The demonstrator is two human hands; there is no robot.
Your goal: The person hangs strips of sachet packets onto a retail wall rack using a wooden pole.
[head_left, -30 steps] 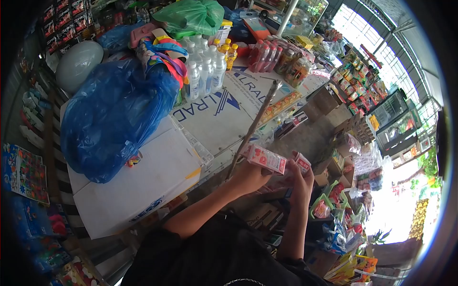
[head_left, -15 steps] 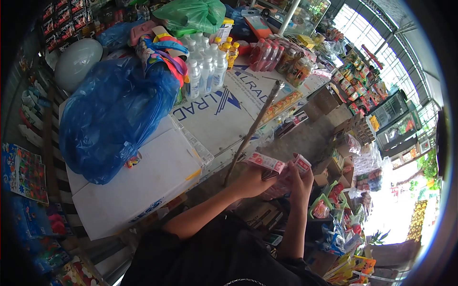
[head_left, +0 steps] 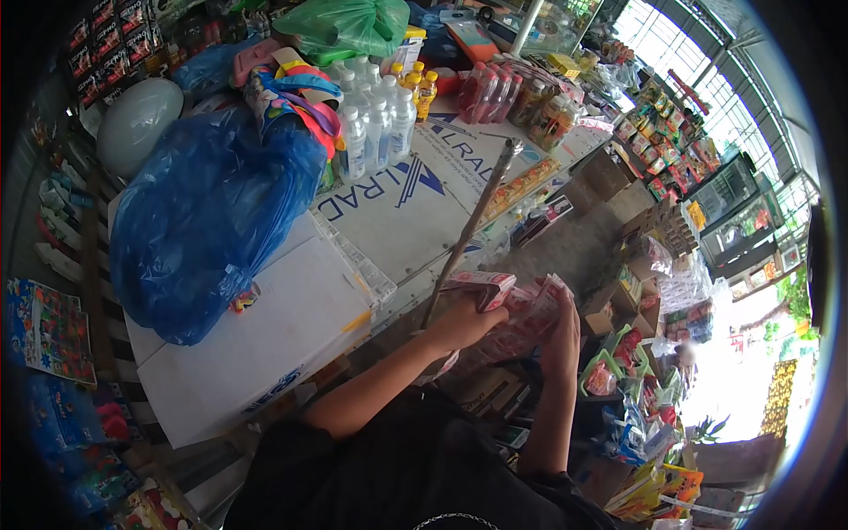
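Observation:
My left hand [head_left: 470,321] is closed on a folded part of a strip of red-and-white packets [head_left: 518,320]. The strip spreads between both hands and hangs below them, its pink and clear plastic showing. My right hand [head_left: 560,339] grips the strip's other side, fingers up near its top edge. What the packets contain is too small to make out. Just left of my left hand, a long thin stick [head_left: 473,225] leans up past the edge of the printed board counter [head_left: 389,231].
A blue plastic bag [head_left: 212,221] lies on a white carton [head_left: 256,353] to the left. Clear water bottles [head_left: 376,132], yellow-capped bottles [head_left: 424,93] and red bottles [head_left: 488,95] stand at the counter's back. Cardboard boxes [head_left: 609,309] and a green basket [head_left: 601,375] sit on the right.
The strip of packets has opened out between my hands, with more of its red-and-white face showing. My left hand has shifted slightly left, and my right hand has turned.

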